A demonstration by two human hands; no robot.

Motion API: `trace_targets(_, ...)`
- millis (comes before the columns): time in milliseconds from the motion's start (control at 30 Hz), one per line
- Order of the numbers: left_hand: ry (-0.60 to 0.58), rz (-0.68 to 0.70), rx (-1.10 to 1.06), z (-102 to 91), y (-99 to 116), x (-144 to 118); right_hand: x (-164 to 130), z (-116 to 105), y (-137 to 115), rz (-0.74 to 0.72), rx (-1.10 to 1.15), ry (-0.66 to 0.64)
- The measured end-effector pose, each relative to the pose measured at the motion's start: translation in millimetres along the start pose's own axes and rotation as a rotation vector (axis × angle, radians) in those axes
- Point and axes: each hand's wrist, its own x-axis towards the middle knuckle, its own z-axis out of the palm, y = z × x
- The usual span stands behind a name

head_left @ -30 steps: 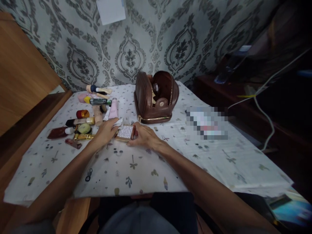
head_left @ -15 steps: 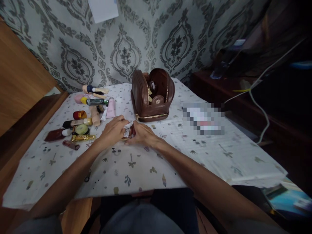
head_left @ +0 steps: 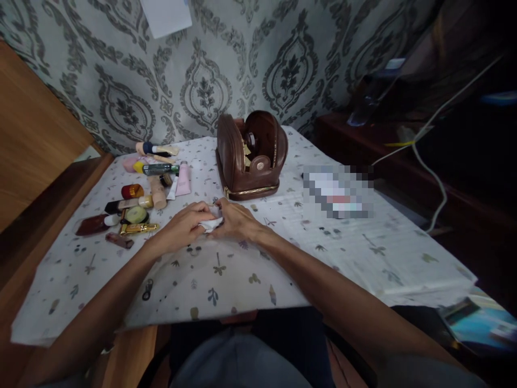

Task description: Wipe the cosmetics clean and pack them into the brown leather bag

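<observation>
Small case [head_left: 212, 205]: caught between both hands, just in front of the left part of the brown bag [head_left: 228, 161], mostly hidden, with barely an edge peeking out. Probably light and stiff, maybe a bit slick on the flat faces. Possibly fragile inside, hard to say. Best to grab by opposite side edges, gently, without squeezing the middle.

White wipe [head_left: 210, 223]: bunched up against the case, in front of the bag. Looks thin, soft, next to weightless. Pinch by a fold; likely to crumple or slip otherwise. Damp or dry, cannot tell.

Left hand [head_left: 182, 225]: curled nearly closed, grasping the wipe with bent fingers and pressing toward the case. In front of the bag, off to its left.

Right hand [head_left: 237, 220]: half closed, thumb and fingers apparently clamped around the right end of the case, also right up against the wipe. Straight in front of the bag.

Pink tube [head_left: 183, 180]: lying on the counter [head_left: 250, 285], left of the bag. Squeezy-looking, so probably best to hold lightly by the cap end.

Gold tube [head_left: 139, 228]: farther left of the bag and nearer the front. Looks hard and shiny, probably slippery.
</observation>
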Motion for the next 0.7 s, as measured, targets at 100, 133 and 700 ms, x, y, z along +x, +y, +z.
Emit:
trace_targets(100, 0.005, -0.016, 0.017, 0.8, -0.1, -1.9, 0.2, -2.0, 1.6, -0.016, 0.04, -0.019)
trace_targets(133, 0.007, -0.015, 0.029, 1.1, 0.5, -2.0, 0.0, -2.8, 2.1, -0.023, 0.06, -0.027)
trace_targets(700, 0.086, -0.093, 0.328, 9.0, -1.6, 20.4, 5.3, 1.2, 9.8, 0.003, 0.115, 0.001)
